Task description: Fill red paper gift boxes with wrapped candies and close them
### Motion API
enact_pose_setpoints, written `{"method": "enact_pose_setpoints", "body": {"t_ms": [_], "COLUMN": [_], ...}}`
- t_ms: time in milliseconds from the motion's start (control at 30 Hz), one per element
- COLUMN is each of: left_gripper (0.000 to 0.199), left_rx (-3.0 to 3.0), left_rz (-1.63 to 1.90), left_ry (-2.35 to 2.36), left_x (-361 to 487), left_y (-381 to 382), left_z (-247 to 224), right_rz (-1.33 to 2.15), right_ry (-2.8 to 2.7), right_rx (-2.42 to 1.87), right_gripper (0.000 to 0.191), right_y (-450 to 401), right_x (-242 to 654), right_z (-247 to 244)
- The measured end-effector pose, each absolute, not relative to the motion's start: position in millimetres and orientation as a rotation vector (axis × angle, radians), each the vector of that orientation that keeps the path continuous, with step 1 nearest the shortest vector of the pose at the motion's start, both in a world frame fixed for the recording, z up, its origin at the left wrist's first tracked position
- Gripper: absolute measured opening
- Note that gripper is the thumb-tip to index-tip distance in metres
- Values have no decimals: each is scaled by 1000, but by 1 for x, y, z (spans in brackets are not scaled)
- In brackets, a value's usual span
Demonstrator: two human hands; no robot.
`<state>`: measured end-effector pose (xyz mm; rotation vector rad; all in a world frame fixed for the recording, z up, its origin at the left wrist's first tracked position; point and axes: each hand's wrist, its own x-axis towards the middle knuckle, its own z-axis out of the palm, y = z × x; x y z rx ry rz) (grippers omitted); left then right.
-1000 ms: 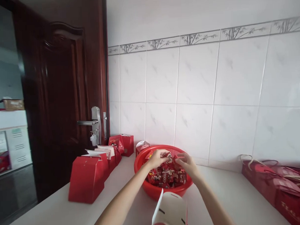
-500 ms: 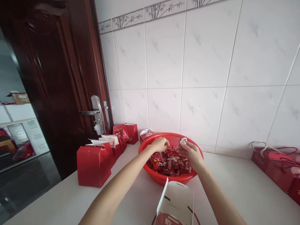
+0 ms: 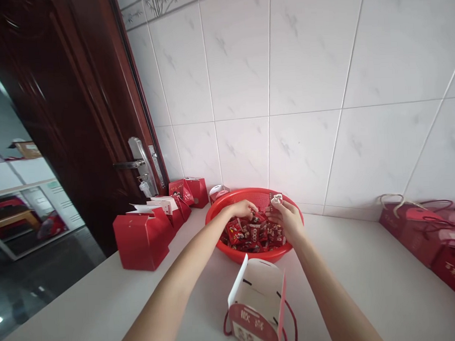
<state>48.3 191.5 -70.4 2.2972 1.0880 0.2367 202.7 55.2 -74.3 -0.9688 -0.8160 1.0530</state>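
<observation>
A round red plastic basket [image 3: 243, 254] holds many small red wrapped candies [image 3: 255, 234]. My left hand [image 3: 244, 209] reaches into its left back part, fingers bent down among the wrappers; what the fingertips hold, if anything, is hidden. On the basket's right side my right hand [image 3: 288, 218] is closed on a white-and-red candy packet [image 3: 277, 199], pinched near the thumb. In front of the basket stands an open pink and white box [image 3: 257, 295] with dark red cord handles, its top flaps raised.
Red gift boxes [image 3: 140, 242] stand in a row on the left of the white table [image 3: 206, 302]. Dark red gift bags [image 3: 430, 242] with cord handles are at the right. Behind are a tiled wall [image 3: 305, 152] and a brown door [image 3: 78, 121].
The view has tilted and shifted downward, so more of the open box shows. Both hands stay over the basket, and the right hand still holds the packet.
</observation>
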Motion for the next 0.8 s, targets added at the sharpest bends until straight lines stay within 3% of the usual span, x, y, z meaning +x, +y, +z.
{"method": "enact_pose_setpoints", "body": {"t_ms": [367, 667, 800], "left_gripper": [49, 36, 37], "left_rx": [2007, 2116, 2232], "left_rz": [611, 704, 589], "left_ry": [936, 1312, 1380], "left_x": [45, 36, 34], "left_y": [155, 156, 158], "left_z": [-36, -51, -59], "right_rz": [1064, 1084, 1082], "right_ry": [-781, -797, -810], "right_rx": [-882, -842, -847], "right_gripper": [28, 28, 28], "right_y": [64, 60, 60], "right_x": [210, 209, 208], "right_z": [-83, -80, -79]}}
